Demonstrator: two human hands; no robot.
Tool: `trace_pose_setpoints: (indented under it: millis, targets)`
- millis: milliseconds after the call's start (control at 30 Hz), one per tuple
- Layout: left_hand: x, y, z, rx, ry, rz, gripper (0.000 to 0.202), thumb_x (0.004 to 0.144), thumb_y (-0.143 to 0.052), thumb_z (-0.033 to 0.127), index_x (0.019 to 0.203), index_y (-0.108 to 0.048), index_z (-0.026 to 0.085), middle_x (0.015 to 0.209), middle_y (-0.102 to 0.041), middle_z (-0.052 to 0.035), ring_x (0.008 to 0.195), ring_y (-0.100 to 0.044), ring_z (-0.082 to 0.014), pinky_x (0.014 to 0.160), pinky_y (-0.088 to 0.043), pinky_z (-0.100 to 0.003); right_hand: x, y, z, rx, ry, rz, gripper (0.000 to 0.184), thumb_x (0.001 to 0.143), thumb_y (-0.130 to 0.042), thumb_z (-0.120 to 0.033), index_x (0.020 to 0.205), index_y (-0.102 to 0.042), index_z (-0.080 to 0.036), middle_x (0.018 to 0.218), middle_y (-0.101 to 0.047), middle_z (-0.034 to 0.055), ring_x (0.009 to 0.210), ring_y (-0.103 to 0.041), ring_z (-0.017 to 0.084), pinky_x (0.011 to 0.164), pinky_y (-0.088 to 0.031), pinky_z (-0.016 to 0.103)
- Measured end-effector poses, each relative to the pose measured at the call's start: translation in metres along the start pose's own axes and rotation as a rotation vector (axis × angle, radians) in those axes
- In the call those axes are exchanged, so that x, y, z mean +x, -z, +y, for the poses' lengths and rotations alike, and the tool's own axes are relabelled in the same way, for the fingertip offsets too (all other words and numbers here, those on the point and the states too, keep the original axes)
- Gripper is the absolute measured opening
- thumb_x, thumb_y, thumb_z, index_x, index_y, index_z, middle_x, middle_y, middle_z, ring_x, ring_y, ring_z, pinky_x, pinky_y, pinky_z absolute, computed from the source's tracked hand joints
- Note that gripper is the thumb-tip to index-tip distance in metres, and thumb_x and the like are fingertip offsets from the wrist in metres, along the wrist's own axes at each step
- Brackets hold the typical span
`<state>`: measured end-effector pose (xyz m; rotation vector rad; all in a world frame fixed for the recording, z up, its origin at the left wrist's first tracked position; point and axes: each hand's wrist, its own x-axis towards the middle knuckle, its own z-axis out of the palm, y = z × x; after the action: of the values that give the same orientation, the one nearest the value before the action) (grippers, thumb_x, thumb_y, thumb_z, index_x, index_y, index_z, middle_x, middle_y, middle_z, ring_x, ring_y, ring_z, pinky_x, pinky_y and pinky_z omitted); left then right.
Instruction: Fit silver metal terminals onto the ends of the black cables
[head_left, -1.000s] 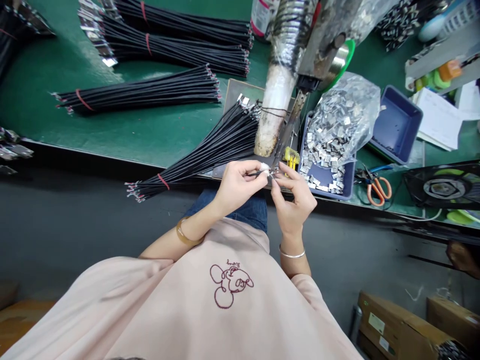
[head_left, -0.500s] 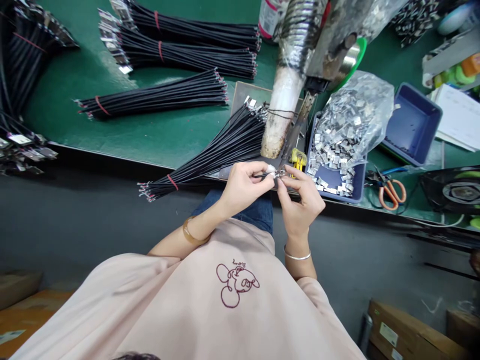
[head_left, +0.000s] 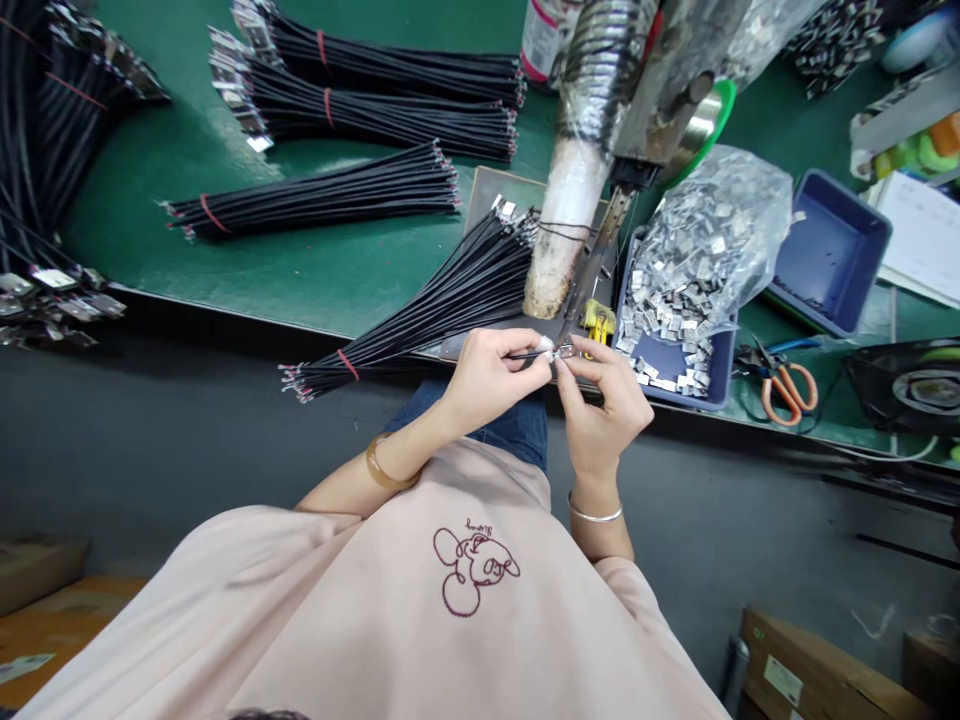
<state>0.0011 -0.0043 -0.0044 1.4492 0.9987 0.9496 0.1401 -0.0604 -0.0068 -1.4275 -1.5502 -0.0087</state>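
Note:
My left hand (head_left: 501, 378) pinches a thin black cable (head_left: 523, 355) close to its end, with something white around a fingertip. Thumb and forefinger of my right hand (head_left: 606, 400) are closed on a small metal connector (head_left: 567, 350), which meets the cable end between the two hands. Exactly how the cable and connector join is too small to tell. Just beyond my left hand lies a cable bundle (head_left: 427, 290) tied with a red band. A yellow sponge-like piece (head_left: 598, 318) sits behind my right hand.
A white-tipped duct (head_left: 553, 235) and a metal arm (head_left: 600, 250) hang over the work spot. On the right are a blue tray (head_left: 721, 375) of metal shells, another blue tray (head_left: 832, 250) and orange-handled pliers (head_left: 789, 392). Tied cable bundles (head_left: 322, 195) lie at the left.
The whole view has shifted very slightly. Both hands remain together at the same spot, with the connector turned or shifted a little between the fingers.

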Motion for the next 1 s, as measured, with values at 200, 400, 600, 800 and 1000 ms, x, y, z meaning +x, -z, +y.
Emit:
trace_pose_setpoints:
  millis: [200, 400, 600, 800, 1000]
  targets:
    - [0.001, 0.001, -0.005, -0.059, 0.025, -0.072, 0.014, 0.077, -0.064, 0.023, 0.069, -0.069, 0.012, 0.059, -0.048, 0.0034, 0.055, -0.036, -0.0064, 0.049, -0.029, -0.018, -0.006, 0.003, 0.002, -0.029, 0.043, -0.037, 0.008, 0.089, -0.068, -0.016, 0.089, -0.065, -0.024, 0.105, -0.079, 0.0031, 0.098, -0.076, 0.018, 0.085, -0.063, 0.034]
    - [0.001, 0.001, -0.005, -0.083, 0.045, -0.100, 0.015, 0.079, -0.063, 0.022, 0.068, -0.065, 0.012, 0.058, -0.040, 0.0045, 0.055, -0.031, -0.0064, 0.050, -0.025, -0.020, -0.009, 0.003, 0.003, -0.064, 0.095, -0.014, 0.012, 0.089, -0.068, -0.014, 0.095, -0.066, -0.024, 0.108, -0.079, 0.0041, 0.096, -0.078, 0.017, 0.080, -0.064, 0.029]
    - [-0.003, 0.006, -0.001, -0.133, 0.057, -0.162, 0.014, 0.079, -0.064, 0.023, 0.071, -0.065, 0.013, 0.055, -0.041, 0.0050, 0.052, -0.032, -0.0066, 0.051, -0.028, -0.022, -0.006, 0.009, -0.003, 0.128, -0.235, -0.094, 0.002, 0.092, -0.066, -0.021, 0.089, -0.066, -0.021, 0.099, -0.079, 0.0025, 0.075, -0.077, 0.013, 0.068, -0.064, 0.023]
    - [-0.005, 0.007, -0.005, -0.163, 0.040, -0.135, 0.015, 0.080, -0.065, 0.023, 0.069, -0.065, 0.013, 0.056, -0.045, 0.0039, 0.052, -0.036, -0.0070, 0.051, -0.031, -0.022, -0.010, 0.009, -0.006, 0.027, 0.030, -0.068, 0.014, 0.087, -0.070, -0.012, 0.094, -0.069, -0.024, 0.096, -0.080, 0.0009, 0.088, -0.078, 0.015, 0.078, -0.064, 0.027]
    - [-0.003, 0.005, -0.008, -0.175, 0.039, -0.122, 0.015, 0.081, -0.065, 0.023, 0.071, -0.071, 0.013, 0.061, -0.059, 0.0003, 0.057, -0.050, -0.0098, 0.054, -0.040, -0.021, -0.011, 0.000, 0.002, -0.014, -0.041, -0.014, 0.005, 0.092, -0.066, -0.018, 0.093, -0.069, -0.022, 0.108, -0.080, 0.0056, 0.099, -0.078, 0.019, 0.079, -0.065, 0.030]
